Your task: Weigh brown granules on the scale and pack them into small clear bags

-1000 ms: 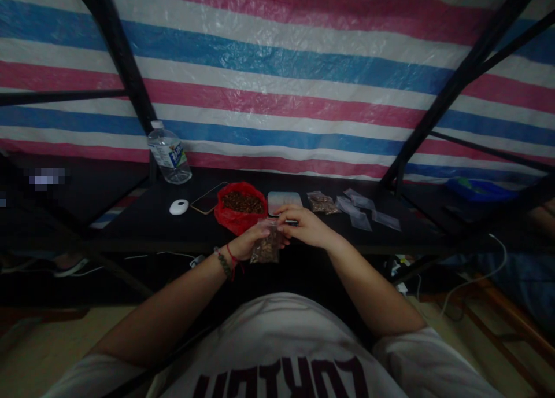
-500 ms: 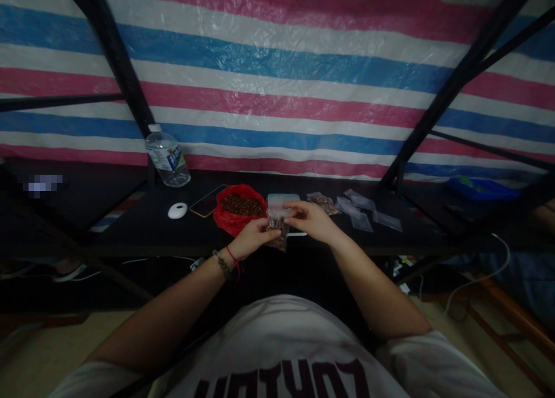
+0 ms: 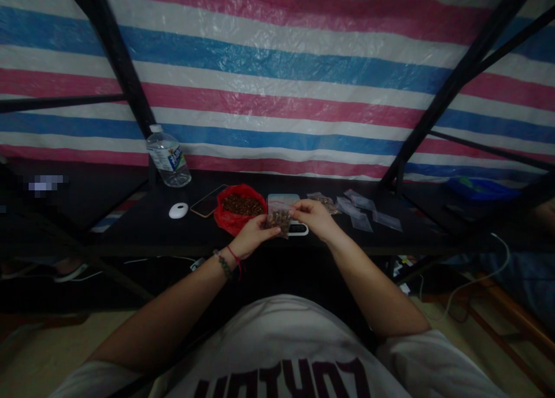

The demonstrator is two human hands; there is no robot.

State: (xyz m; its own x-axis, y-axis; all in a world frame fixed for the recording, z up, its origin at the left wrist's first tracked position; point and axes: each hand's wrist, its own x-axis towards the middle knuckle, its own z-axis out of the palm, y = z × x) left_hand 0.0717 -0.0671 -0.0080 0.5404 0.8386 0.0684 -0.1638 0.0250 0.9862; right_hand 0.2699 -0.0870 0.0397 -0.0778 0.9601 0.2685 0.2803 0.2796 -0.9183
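One small clear bag of brown pieces [image 3: 278,221] is held between the left hand [image 3: 252,237] and the right hand [image 3: 315,218], each pinching an opposite side, apparently to keep it steady over the pale flat device [image 3: 299,230], while the red bag [image 3: 230,223] opens just beyond the left hand, seemingly for easy reach.

You can pass along the front of the table [image 3: 147,227], left of the red bag [image 3: 229,223]; farther back, the bottle [image 3: 170,162] and slanted post [image 3: 122,77] block you.
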